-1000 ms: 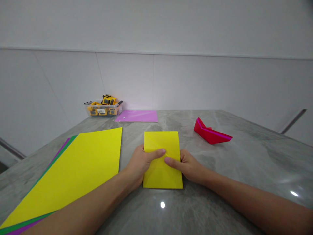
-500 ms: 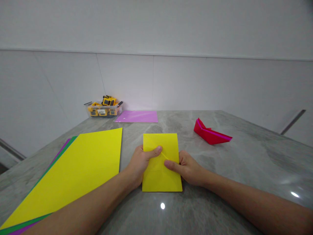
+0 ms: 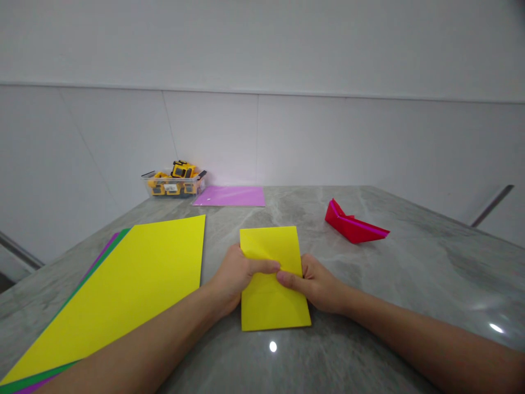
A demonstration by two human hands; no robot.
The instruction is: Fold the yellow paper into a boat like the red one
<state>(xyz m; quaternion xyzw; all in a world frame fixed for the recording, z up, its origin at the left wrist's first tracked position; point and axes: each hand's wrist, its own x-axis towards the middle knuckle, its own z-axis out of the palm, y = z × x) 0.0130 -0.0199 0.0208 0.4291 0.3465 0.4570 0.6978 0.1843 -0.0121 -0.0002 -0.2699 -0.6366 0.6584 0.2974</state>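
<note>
A folded sheet of yellow paper (image 3: 273, 309), now a small upright rectangle, is held between both hands in the middle of the view. My left hand (image 3: 235, 276) grips its left edge, thumb laid across the front and fingers hidden behind. On the right edge my right hand (image 3: 318, 282) closes the same way, its thumb pressing near the paper's middle. The two thumb tips nearly meet there. Beyond my right hand a folded red paper boat (image 3: 355, 227) with a magenta edge sits on the table.
Large yellow, green and purple sheets (image 3: 143, 279) lie stacked at the left, partly under my left forearm. Farther back are a pink-purple packet (image 3: 235, 196) and a clear plastic box (image 3: 174, 186) of yellow toy vehicles. The grey marble table (image 3: 410, 284) meets a white wall (image 3: 303, 142).
My left thumb has slid right and down across the paper, close to the right thumb. The paper's lower edge has tilted and shifted slightly nearer to me.
</note>
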